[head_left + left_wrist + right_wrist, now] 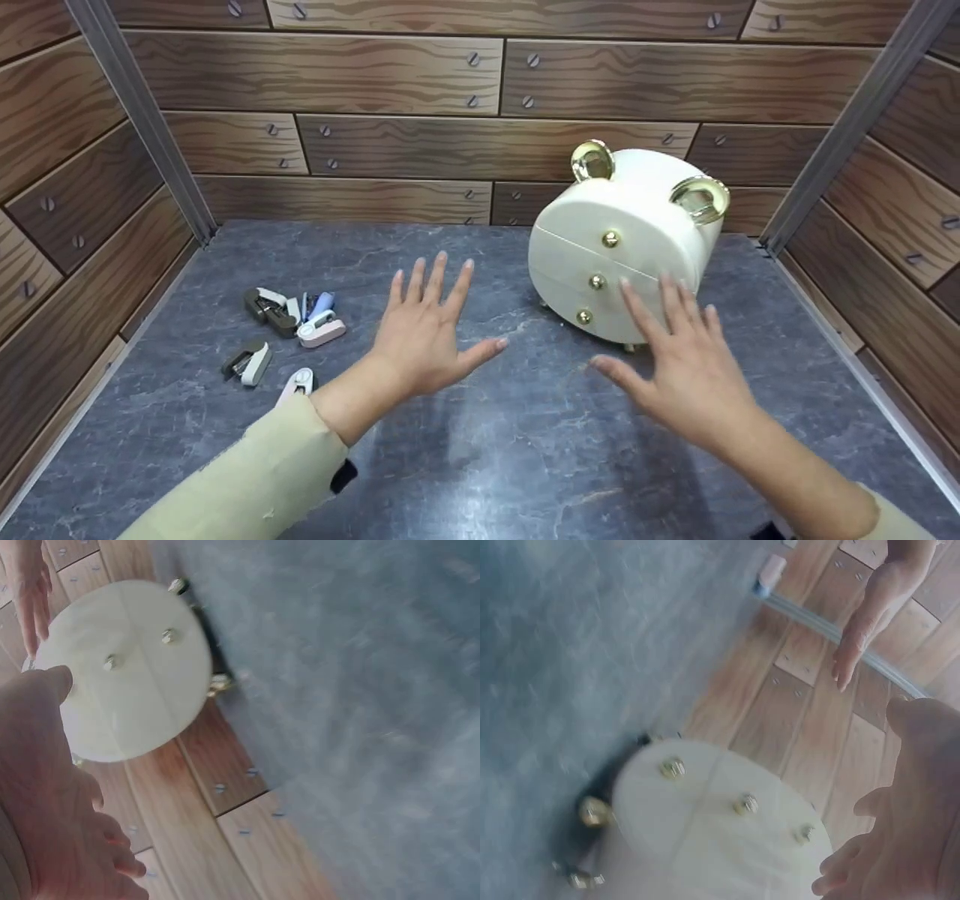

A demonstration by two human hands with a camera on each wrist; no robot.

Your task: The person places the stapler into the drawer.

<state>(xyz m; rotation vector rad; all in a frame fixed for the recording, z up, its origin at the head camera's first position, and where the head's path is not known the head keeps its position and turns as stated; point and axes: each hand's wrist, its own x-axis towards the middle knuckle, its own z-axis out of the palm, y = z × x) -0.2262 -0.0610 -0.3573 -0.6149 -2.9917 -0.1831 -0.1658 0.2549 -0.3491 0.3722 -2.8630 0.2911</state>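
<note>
My left hand (421,337) is held over the middle of the table with fingers spread, holding nothing. On the right, my right hand (686,367) is likewise spread and bare, its fingertips overlapping the lower front of a cream round drawer box (574,259) in the head view. That box has gold ear-shaped pieces on top, gold knobs down its front and small gold feet. To the left of my left hand lie several small staplers: a dark and white pair (271,311), a pink and white one (321,330), another dark and white one (249,364), and one (298,382) partly hidden by my sleeve.
A small blue object (321,304) lies among the staplers. Wood-patterned walls (397,75) with metal corner posts (142,112) enclose the grey marbled table (495,450) at the back and both sides.
</note>
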